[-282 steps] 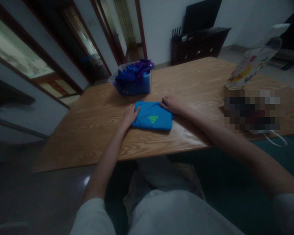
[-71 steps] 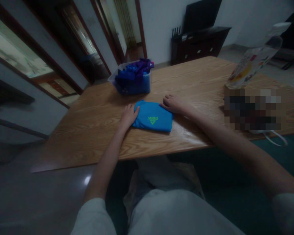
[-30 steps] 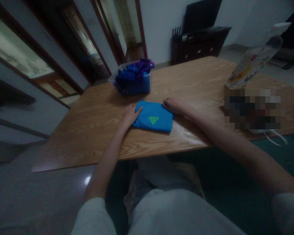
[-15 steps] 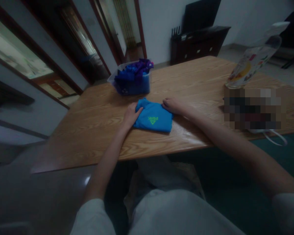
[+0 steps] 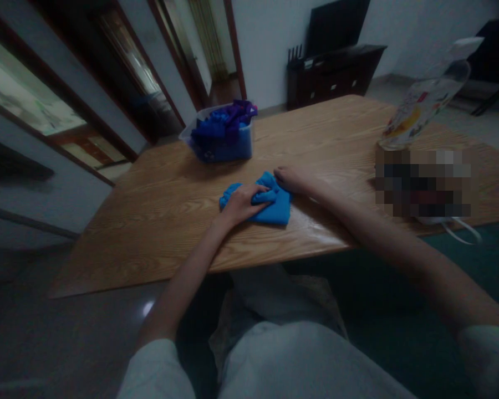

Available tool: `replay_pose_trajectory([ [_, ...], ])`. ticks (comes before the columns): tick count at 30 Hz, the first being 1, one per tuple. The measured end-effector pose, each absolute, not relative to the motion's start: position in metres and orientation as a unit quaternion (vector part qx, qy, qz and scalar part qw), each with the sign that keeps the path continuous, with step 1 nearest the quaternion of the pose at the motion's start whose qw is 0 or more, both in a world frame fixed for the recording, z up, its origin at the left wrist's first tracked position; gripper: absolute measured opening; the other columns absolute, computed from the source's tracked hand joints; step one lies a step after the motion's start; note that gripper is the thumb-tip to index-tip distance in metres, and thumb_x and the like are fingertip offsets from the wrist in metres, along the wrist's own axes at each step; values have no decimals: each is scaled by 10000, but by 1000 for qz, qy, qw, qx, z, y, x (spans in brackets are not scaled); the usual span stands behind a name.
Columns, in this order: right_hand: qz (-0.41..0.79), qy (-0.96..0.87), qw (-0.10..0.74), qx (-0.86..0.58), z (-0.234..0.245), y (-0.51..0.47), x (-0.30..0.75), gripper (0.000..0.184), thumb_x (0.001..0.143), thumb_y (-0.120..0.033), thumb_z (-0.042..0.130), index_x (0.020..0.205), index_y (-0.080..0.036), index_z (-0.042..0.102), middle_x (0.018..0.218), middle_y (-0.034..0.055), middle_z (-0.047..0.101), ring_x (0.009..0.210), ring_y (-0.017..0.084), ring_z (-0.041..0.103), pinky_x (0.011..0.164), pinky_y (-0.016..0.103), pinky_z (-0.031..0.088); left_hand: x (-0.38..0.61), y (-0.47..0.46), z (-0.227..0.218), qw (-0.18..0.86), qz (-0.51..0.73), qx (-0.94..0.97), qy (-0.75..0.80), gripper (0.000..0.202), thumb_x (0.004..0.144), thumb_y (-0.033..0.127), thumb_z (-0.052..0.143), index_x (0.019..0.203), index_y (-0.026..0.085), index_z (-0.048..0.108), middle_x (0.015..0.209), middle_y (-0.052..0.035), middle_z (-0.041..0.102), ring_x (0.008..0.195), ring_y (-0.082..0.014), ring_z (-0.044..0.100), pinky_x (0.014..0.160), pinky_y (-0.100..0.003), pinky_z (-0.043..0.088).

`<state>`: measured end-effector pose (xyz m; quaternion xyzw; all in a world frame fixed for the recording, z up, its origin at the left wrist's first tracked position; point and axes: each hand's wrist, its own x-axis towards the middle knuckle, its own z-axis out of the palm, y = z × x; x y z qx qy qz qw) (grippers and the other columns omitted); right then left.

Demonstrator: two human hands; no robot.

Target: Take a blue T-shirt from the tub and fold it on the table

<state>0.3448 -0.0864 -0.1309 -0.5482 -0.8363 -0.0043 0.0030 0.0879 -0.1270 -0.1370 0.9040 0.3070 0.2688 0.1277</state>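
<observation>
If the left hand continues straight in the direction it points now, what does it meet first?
Probably the right hand, resting at the far corner of the blue cloth that the left hand grips; depth is hard to judge.

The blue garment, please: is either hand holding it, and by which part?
The left hand grips the blue garment by a bunched fold near its middle; the right hand rests at its far right corner.

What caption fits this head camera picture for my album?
Left hand grips a bunched blue cloth on a wooden table, right hand at its edge, tub of fabric behind.
</observation>
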Motion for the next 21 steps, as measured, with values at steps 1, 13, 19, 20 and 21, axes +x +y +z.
replay_pose_trajectory([
  [1, -6, -835, -1, -551, -130, -87, 344, 421, 1166, -309, 433, 1352, -80, 733, 1349, 244, 764, 1182, 330, 760, 897, 350, 502, 92, -129, -137, 139, 264, 909, 292, 260, 1013, 347, 777, 1254, 253, 746, 1370, -86, 804, 1294, -286, 748, 1141, -451, 567],
  [13, -1, -833, 20, -553, -137, -82, 348, 446, 1183, -365, 410, 1337, -111, 742, 1327, 226, 776, 1142, 309, 761, 903, 343, 499, 90, -129, -137, 37, 272, 872, 406, 223, 1055, 259, 694, 1266, 283, 760, 1327, -98, 807, 1268, -307, 733, 1130, -452, 545],
  [19, -4, -836, 21, -549, -135, -83, 347, 476, 1186, -393, 402, 1330, -107, 754, 1330, 230, 774, 1140, 322, 761, 930, 361, 506, 57, -94, -151, -11, 338, 755, 561, 230, 1085, 412, 632, 1222, 265, 745, 1143, -129, 807, 1147, -354, 729, 1081, -517, 547],
  [20, -4, -836, 22, -548, -135, -83, 347, 483, 1187, -397, 397, 1332, -108, 755, 1336, 229, 773, 1139, 320, 760, 933, 361, 506, 49, -87, -156, -5, 330, 755, 567, 266, 1087, 462, 618, 1198, 258, 750, 1132, -138, 800, 1147, -361, 721, 1075, -521, 552],
  [21, -4, -837, 23, -547, -135, -83, 347, 489, 1187, -399, 391, 1334, -107, 755, 1340, 227, 772, 1137, 318, 760, 935, 361, 507, 42, -80, -161, 4, 320, 756, 571, 315, 1091, 508, 596, 1183, 252, 755, 1135, -147, 793, 1153, -364, 714, 1073, -521, 555],
])
